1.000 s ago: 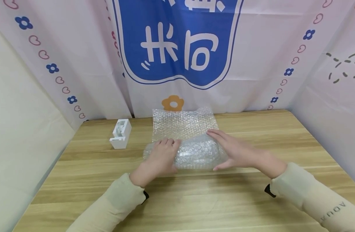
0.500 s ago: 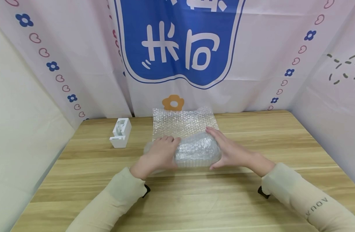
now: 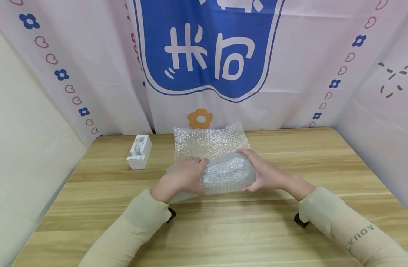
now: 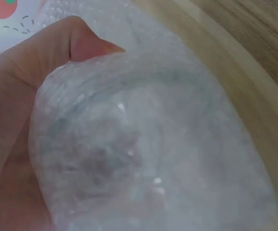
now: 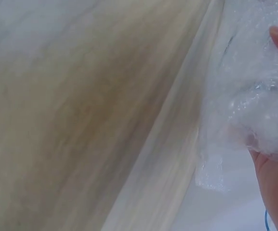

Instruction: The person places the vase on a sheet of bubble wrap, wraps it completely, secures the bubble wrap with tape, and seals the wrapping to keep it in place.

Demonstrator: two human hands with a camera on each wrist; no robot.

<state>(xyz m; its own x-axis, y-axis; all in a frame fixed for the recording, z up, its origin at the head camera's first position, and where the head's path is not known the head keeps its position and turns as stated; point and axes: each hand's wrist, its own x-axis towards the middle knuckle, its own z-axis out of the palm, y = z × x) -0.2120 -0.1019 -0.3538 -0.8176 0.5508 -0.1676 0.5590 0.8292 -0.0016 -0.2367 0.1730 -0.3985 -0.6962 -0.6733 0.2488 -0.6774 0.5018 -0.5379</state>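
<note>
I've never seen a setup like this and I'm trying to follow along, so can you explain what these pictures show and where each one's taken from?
There's no machine doing the work, just a person's bare hands. The wide picture comes from a camera worn on the head, looking forward and down. The two close-ups come from cameras on the wrists, each watching its own hand. On the wood-grain table, a flat sheet of bubble wrap lies near the far edge, with a white tape dispenser to its left. The left hand and right hand both grip a bubble-wrapped bundle; I can't make out what's inside.
</note>
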